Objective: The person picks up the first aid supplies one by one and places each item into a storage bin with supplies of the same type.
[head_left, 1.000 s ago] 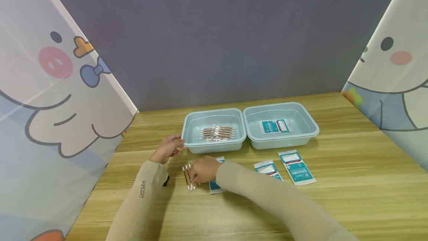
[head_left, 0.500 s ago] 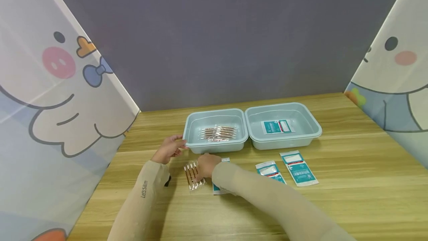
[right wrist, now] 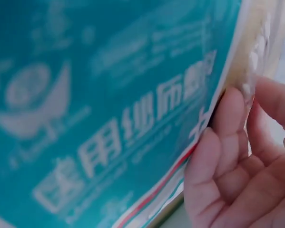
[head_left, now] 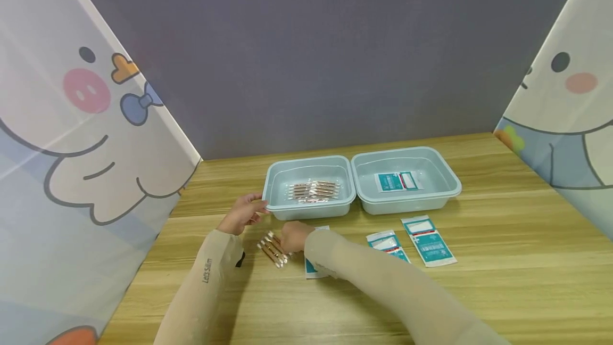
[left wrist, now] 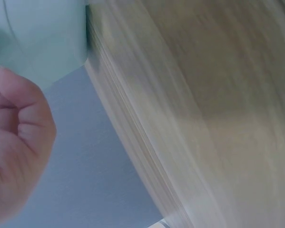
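Note:
My left hand holds the near left corner of a pale blue plastic basin by its rim. In the left wrist view the curled fingers and thumb sit against that basin's wall. On the table in front of it, my right hand pinches a clear pack of cotton swabs at its right end. The swabs slant across the wood. A teal and white gauze packet lies under the right wrist, partly covered by the sleeve; its printed face fills much of the right wrist view.
Several swabs in clear wrap lie inside the left basin. A second pale blue basin adjoins it on the right, holding a gauze packet. Two more packets, one shorter and one longer, lie on the table at the right.
The swab pack has turned from nearly upright to slanted, its near end swinging right, as my right hand's fingers closed on its right side. My left hand stays at the basin's corner.

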Demonstrator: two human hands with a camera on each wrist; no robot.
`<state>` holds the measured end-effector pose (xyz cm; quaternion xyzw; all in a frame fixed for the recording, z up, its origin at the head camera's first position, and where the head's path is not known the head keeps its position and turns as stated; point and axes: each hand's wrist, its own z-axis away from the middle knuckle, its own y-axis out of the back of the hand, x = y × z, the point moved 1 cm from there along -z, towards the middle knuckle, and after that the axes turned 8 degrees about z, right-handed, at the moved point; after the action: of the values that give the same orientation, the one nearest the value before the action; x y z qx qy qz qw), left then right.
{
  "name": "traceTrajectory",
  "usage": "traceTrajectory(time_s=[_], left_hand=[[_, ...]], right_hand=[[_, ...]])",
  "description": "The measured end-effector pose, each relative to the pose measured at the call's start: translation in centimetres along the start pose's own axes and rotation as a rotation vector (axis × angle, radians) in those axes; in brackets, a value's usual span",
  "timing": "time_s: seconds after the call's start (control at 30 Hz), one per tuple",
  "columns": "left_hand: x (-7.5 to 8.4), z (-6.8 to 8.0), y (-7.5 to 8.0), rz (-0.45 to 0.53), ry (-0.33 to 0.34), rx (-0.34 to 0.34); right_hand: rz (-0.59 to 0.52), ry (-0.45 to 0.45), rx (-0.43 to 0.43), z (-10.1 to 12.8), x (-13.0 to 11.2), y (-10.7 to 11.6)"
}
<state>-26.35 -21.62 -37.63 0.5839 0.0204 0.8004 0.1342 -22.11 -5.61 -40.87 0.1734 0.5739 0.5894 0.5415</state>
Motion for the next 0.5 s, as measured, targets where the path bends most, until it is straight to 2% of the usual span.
traceTrajectory(time_s=[0.13,0.2,0.4,0.5], left_hand=[[0.1,0.0,0.0,0.006,0.002,-0.001],[0.2,0.0,0.0,0.008,0.002,0.003],[0.3,0.2,-0.2,0.01,0.005,0.005],[0.3,0.2,-0.1,0.009,0.007,0.008]], right_hand=[[0.053,0.03,0.014,0.1,-0.4,0.3],[0.118,0.036,0.004,0.3,-0.7,0.6],[0.233,-0.049,-0.084,1.0,-1.6,1.4],[0.273,-0.077,-0.065,1.0,-2.1,1.4]])
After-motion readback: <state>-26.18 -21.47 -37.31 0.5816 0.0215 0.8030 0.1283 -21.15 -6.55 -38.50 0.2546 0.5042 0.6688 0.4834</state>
